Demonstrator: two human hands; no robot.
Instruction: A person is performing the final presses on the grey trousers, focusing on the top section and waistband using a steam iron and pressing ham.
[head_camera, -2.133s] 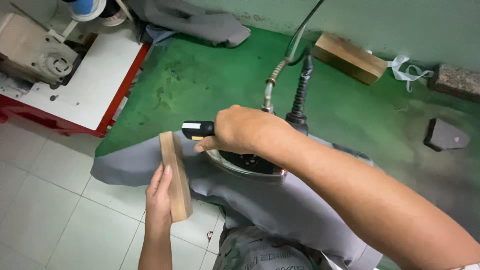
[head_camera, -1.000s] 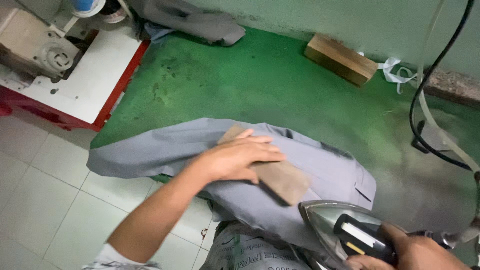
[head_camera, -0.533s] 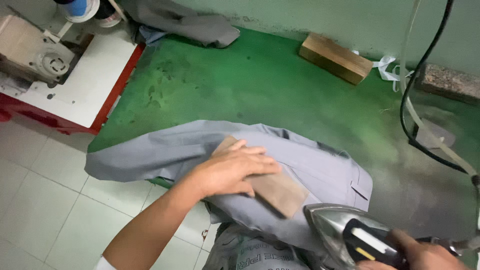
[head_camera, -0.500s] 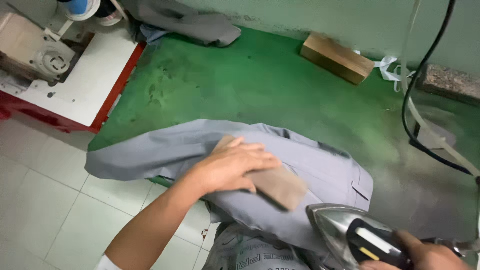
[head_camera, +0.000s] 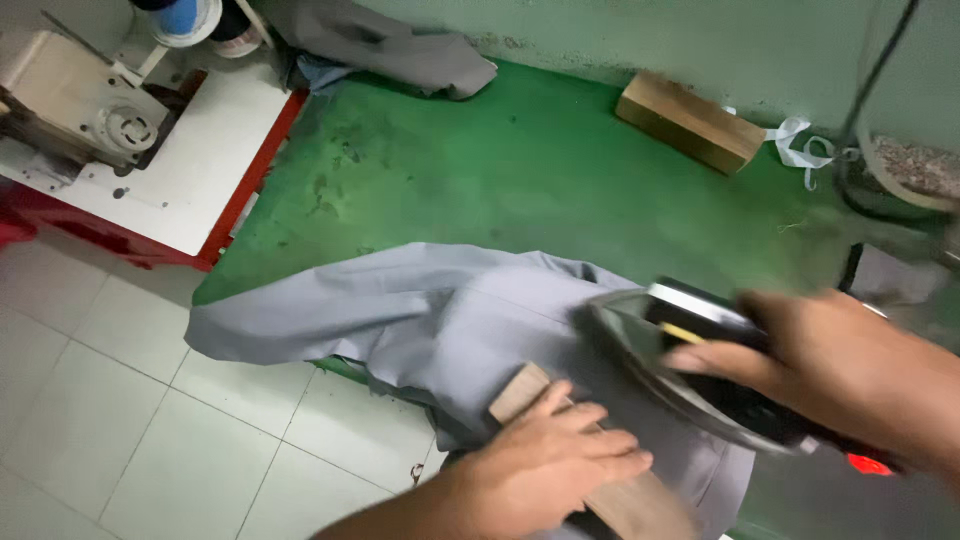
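The right hand (head_camera: 850, 370) is showing blurred, and its wrist is running off the right edge; it is closing around the dark handle of the steam iron (head_camera: 700, 375), whose shiny soleplate is tilting up over the grey garment (head_camera: 440, 310). The rear of the iron is lying hidden under that hand, and only a red glow is showing beneath it. The left hand (head_camera: 550, 465) is lying flat, fingers spread and extended, pressing on the wooden block (head_camera: 620, 500); most of the block is sitting concealed beneath the palm, with one end protruding toward the garment and the other being cut off by the lower edge. The block is resting on the near part of the garment, just beside the iron. The garment is draping over the front edge of the green bench (head_camera: 520, 170). A second wooden block (head_camera: 688, 122) is lying near the wall, well apart from both hands. A sewing machine (head_camera: 80, 105) is standing at the far left, partly cropped.
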